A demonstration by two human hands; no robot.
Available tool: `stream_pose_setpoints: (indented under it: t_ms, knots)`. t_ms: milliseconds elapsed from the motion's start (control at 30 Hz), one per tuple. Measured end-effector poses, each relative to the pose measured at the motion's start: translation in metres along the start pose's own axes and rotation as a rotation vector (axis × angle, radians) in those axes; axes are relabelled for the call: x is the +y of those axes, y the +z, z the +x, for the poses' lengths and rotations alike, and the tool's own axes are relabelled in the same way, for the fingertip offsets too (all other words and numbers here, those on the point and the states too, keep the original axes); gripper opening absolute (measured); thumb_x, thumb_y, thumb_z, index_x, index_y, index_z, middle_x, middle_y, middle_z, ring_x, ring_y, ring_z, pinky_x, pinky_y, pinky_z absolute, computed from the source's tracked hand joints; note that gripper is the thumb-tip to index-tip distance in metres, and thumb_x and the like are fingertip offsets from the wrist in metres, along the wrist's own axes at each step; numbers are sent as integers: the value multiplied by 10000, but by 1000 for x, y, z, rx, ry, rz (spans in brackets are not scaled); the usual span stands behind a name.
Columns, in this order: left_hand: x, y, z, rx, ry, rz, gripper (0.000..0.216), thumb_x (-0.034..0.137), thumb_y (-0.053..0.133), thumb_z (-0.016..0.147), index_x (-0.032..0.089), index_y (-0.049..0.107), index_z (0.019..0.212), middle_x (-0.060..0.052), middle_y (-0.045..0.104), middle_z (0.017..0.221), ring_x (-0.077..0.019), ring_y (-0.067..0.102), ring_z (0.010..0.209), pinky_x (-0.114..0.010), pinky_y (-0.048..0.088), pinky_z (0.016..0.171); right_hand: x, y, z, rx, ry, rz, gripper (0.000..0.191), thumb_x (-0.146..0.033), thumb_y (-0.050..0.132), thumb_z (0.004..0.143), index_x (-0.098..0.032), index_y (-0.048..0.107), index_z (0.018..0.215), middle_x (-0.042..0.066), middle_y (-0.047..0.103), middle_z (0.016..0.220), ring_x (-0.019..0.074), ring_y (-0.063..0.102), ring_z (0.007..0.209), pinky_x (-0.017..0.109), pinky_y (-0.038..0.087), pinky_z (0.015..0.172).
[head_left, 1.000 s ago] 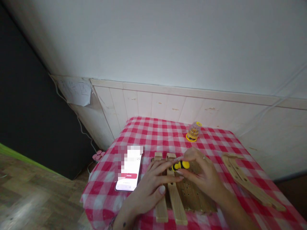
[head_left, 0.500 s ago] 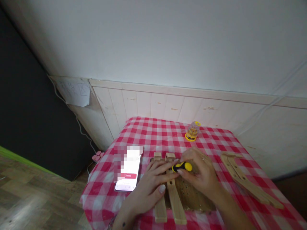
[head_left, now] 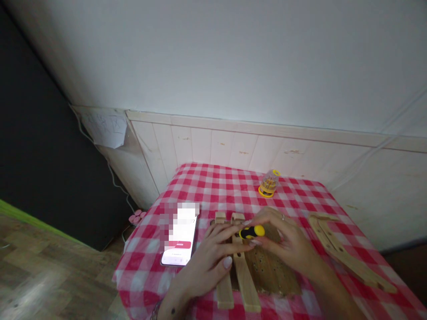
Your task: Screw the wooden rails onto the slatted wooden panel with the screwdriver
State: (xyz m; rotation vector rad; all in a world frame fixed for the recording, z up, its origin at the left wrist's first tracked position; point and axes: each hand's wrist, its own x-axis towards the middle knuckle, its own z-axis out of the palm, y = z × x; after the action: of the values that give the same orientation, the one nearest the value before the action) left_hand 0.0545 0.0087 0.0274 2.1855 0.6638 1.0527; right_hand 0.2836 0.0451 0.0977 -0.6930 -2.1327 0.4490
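Note:
My right hand (head_left: 287,246) pinches a small yellow and black screwdriver (head_left: 251,232) by its handle, thumb below and fingers above. The tool lies roughly level, its black end pointing left at a light wooden slat (head_left: 245,271). My left hand (head_left: 208,262) rests flat with fingers spread across this slat and a second slat (head_left: 224,289) beside it. Both slats lie on a brown wooden board (head_left: 270,273) with small holes.
A phone (head_left: 180,242) with a lit screen lies left of my hands on the red and white checked tablecloth (head_left: 213,186). A small yellow-based container (head_left: 268,183) stands at the back. More curved wooden pieces (head_left: 343,253) lie to the right.
The screwdriver has turned slightly in my right fingers and stays at the same slat. My left hand keeps its place on the slats.

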Motion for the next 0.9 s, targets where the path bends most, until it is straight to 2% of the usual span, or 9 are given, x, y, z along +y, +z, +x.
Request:
stream_pose_setpoints:
  t_ms: [133, 233, 333, 433, 567, 633, 733, 833, 900]
  knots:
    - [2, 0, 1, 21, 16, 16, 543, 550, 210, 1129, 358, 611, 1442, -30, 519, 1580, -252, 439, 1441, -479, 277, 1204, -5, 16, -2, 112, -45, -111, 216, -450, 665, 981, -250, 617, 915, 21, 706, 761, 195, 684, 660, 295, 544, 591]
    - [3, -1, 2, -6, -8, 25, 566, 573, 205, 1122, 347, 610, 1447, -37, 529, 1570, -257, 449, 1424, -478, 286, 1197, -7, 23, -4, 221, -63, -236, 201, -362, 667, 974, -253, 560, 843, -9, 643, 678, 180, 636, 591, 283, 493, 537]
    - [2, 0, 1, -11, -25, 30, 584, 583, 192, 1119, 343, 604, 1456, -47, 564, 1529, -264, 455, 1411, -486, 293, 1193, -9, 26, -4, 326, -41, -377, 286, -270, 664, 944, -260, 468, 736, -42, 539, 584, 152, 535, 496, 274, 400, 474]
    - [1, 1, 0, 0, -21, 28, 558, 558, 207, 1127, 343, 596, 1465, -46, 568, 1524, -263, 446, 1417, -485, 301, 1192, -11, 27, -4, 369, -24, -476, 346, -236, 652, 937, -265, 406, 695, -58, 472, 543, 138, 462, 457, 279, 351, 461]
    - [0, 1, 0, 10, -17, 42, 551, 552, 226, 1127, 320, 529, 1524, -66, 593, 1507, -266, 467, 1404, -483, 311, 1190, -10, 28, -4, 373, -37, -529, 351, -258, 637, 964, -266, 400, 705, -53, 483, 545, 146, 482, 467, 284, 360, 470]
    - [0, 1, 0, 12, -3, 44, 546, 545, 226, 1129, 320, 492, 1549, -68, 588, 1517, -262, 475, 1402, -480, 311, 1190, -7, 26, -4, 347, -48, -495, 301, -301, 622, 985, -261, 451, 741, -38, 537, 574, 157, 535, 498, 280, 391, 483]
    - [-2, 1, -2, 5, 6, 33, 507, 514, 242, 1138, 342, 472, 1556, -52, 578, 1530, -247, 463, 1421, -474, 293, 1201, 0, 16, -4, 165, -113, -337, 198, -420, 550, 1029, -243, 592, 949, 19, 694, 745, 194, 674, 655, 290, 513, 587]
    - [-6, 3, -6, 24, 3, 35, 478, 485, 265, 1144, 345, 467, 1554, -49, 583, 1517, -238, 443, 1440, -480, 267, 1219, 5, 1, -4, -7, -142, -177, 361, -505, 563, 1011, -238, 598, 1252, 90, 771, 1019, 239, 746, 892, 340, 591, 758]
    - [-8, 4, -8, 33, 2, 39, 463, 467, 278, 1147, 346, 462, 1555, -49, 584, 1514, -236, 437, 1446, -482, 266, 1222, 7, -8, -3, -58, -118, -102, 379, -443, 621, 991, -244, 595, 1313, 108, 765, 1132, 250, 740, 1020, 360, 597, 850]
